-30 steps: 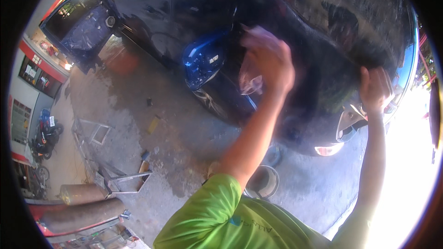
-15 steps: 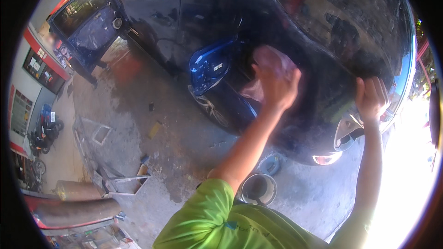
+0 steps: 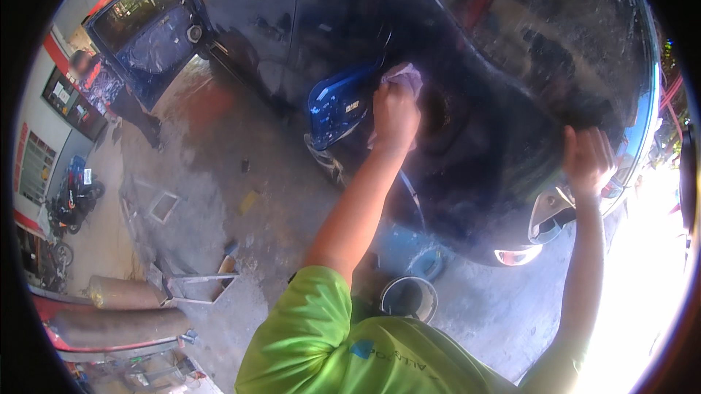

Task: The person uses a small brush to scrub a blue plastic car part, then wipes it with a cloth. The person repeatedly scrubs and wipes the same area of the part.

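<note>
A dark blue car body (image 3: 467, 153) fills the upper middle and right. My left hand (image 3: 396, 118) is closed on a bunched pink cloth (image 3: 403, 75) and presses it on the car's side. Just left of that hand a bright blue fuel flap (image 3: 339, 102) stands out from the body. Right of the hand is a dark round filler recess (image 3: 437, 111). My right hand (image 3: 590, 160) rests on the car's rear, thumb apart from the fingers, above the empty lamp opening (image 3: 549, 213); it holds nothing loose.
A bucket (image 3: 409, 299) stands on the floor close to my body, beside a blue round thing (image 3: 426, 262). Metal frames (image 3: 197, 284) lie at the left. Farther off are an open car door (image 3: 150, 47), a person (image 3: 109, 91) and a motorcycle (image 3: 77, 193).
My left hand has moved left with the cloth, toward the blue flap, and the cloth is more bunched. A person now shows by the open door. My right hand has stayed put.
</note>
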`<act>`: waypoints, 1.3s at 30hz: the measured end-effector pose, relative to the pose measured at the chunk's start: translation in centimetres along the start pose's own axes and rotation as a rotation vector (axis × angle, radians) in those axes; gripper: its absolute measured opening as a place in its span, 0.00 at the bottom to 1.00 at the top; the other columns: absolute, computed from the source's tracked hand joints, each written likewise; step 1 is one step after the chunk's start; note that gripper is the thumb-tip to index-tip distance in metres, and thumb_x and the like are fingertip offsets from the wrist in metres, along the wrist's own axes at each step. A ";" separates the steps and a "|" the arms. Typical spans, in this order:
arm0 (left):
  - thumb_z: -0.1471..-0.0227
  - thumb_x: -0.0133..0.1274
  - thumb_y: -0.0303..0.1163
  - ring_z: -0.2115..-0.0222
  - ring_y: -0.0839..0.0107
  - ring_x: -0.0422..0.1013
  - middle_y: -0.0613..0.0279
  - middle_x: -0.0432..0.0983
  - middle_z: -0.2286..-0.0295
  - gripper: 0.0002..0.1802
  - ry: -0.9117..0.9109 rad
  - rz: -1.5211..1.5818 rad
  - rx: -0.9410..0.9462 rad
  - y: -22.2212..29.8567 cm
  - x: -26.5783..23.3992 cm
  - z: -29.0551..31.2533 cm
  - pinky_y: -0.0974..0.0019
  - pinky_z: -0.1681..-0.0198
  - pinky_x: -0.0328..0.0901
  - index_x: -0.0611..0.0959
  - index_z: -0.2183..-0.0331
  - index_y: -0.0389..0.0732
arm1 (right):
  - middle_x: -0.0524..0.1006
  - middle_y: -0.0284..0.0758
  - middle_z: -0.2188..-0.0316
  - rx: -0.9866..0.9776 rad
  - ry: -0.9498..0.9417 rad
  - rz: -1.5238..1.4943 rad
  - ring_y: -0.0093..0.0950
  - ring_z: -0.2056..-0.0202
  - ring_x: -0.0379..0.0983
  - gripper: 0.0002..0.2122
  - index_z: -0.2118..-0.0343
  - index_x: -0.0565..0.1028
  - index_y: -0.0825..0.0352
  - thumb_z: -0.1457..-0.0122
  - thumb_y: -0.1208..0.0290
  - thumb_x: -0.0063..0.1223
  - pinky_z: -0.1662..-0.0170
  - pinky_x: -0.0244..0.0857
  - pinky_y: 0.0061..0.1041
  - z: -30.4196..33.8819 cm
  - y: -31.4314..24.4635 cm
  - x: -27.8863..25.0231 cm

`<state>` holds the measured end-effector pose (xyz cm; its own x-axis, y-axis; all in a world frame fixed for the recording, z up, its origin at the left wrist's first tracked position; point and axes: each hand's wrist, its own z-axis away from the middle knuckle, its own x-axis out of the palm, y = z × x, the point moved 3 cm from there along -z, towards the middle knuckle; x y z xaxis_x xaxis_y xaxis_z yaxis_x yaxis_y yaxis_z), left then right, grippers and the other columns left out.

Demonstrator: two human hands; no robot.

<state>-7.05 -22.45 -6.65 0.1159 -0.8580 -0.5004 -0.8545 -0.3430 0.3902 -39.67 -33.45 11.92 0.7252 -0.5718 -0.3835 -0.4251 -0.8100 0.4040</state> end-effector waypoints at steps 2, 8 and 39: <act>0.63 0.58 0.14 0.51 0.46 0.70 0.44 0.78 0.61 0.19 0.188 0.274 -0.021 1.9 0.4 -0.5 0.49 0.45 0.64 0.80 0.63 0.31 | 0.66 0.34 0.82 -0.009 0.012 0.026 0.33 0.80 0.67 0.18 0.83 0.67 0.63 0.42 0.70 0.66 0.77 0.60 0.31 0.0 -0.1 0.0; 0.60 0.59 0.21 0.44 0.40 0.63 0.43 0.77 0.58 0.20 -0.222 0.230 0.013 9.5 -1.4 3.9 0.32 0.40 0.51 0.83 0.59 0.35 | 0.66 0.33 0.82 -0.018 -0.008 0.034 0.32 0.80 0.67 0.18 0.83 0.66 0.63 0.43 0.69 0.67 0.77 0.60 0.31 -0.2 -0.4 -0.1; 0.58 0.60 0.30 0.49 0.38 0.65 0.37 0.71 0.52 0.30 -0.160 0.433 -0.076 7.1 -0.8 14.9 0.40 0.42 0.57 0.76 0.50 0.33 | 0.66 0.30 0.82 -0.076 -0.012 0.138 0.28 0.81 0.69 0.19 0.83 0.67 0.60 0.38 0.63 0.64 0.80 0.61 0.29 0.6 0.0 0.9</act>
<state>-20.77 -18.54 -15.01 -0.3282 -0.8605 -0.3898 -0.7666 0.0015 0.6422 -39.34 -33.99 11.12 0.6559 -0.6788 -0.3301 -0.4773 -0.7117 0.5154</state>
